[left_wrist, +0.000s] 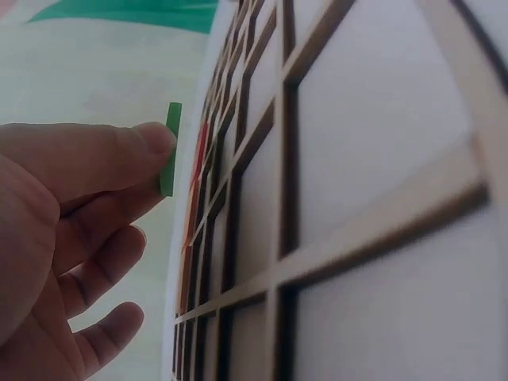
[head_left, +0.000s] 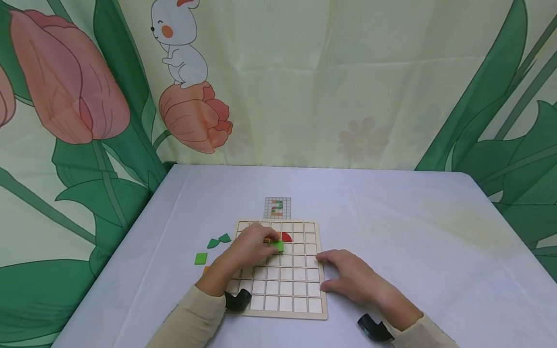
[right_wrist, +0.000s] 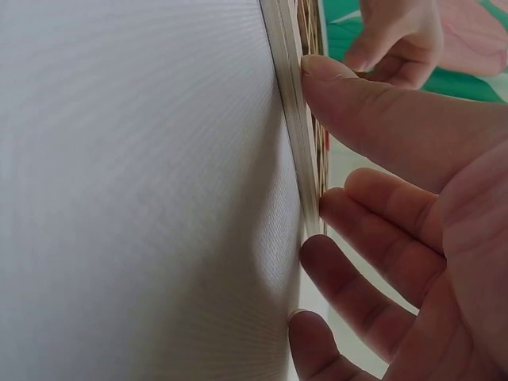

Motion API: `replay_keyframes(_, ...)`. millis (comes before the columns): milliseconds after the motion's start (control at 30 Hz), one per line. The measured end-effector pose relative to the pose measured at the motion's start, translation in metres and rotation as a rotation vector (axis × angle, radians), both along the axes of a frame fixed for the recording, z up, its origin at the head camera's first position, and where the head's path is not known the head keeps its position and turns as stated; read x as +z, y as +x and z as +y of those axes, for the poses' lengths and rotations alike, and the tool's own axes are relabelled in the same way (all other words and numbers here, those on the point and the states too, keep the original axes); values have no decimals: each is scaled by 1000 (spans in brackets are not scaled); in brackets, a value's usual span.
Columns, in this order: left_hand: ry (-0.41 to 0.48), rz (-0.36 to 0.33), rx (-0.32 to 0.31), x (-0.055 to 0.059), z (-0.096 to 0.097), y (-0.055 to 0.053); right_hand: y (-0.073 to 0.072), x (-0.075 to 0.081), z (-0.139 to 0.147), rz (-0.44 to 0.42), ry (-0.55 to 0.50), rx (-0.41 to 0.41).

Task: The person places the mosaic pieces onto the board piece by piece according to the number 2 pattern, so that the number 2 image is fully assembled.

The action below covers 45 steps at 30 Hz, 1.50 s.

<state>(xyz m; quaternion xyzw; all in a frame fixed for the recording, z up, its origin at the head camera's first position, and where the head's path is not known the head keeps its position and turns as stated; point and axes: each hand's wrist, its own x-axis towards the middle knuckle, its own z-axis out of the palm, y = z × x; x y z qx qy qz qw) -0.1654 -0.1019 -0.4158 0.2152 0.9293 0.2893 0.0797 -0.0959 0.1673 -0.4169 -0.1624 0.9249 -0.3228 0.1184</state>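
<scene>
A wooden grid board (head_left: 286,289) lies on the table, with a red quarter-round tile (head_left: 285,237) and orange beside it in the upper cells. Between thumb and fingertip, my left hand (head_left: 250,245) pinches a green square tile (head_left: 279,246) over the board. The left wrist view shows that green tile (left_wrist: 171,151) on edge, slightly apart from the grid. My right hand (head_left: 352,275) rests at the board's right side, thumb and fingertips touching the frame. Its fingers (right_wrist: 373,298) are spread and loosely bent in the right wrist view. Part of the orange is hidden behind my left hand.
Left of the board lie a green square (head_left: 200,258) and two dark green quarter-round tiles (head_left: 213,243). An orange tile (head_left: 206,269) is partly covered by my left wrist. A small pattern card (head_left: 277,208) lies beyond the board's far edge. A printed curtain hangs behind the table.
</scene>
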Motion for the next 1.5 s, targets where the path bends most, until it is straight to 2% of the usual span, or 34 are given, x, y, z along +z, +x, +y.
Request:
replay_keyframes(433, -64, 31, -31, 0, 11, 3, -1, 0, 0, -4, 14, 6)
replay_keyframes(800, -126, 114, -74, -4, 17, 1, -1, 0, 1, 9, 14, 21)
replay_keyframes(900, -112, 109, -69, -4, 17, 2, -1, 0, 1, 4, 15, 15)
replay_keyframes(1133, -96, 48, -31, -2, 16, 2, -2, 0, 1, 18, 12, 27)
replay_keyframes(1300, -95, 55, -34, -3, 15, 0, -2, 1, 1, 30, 14, 35)
replay_keyframes(1500, -85, 58, -40, -5, 16, -2, -2, 1, 0, 7, 17, 18)
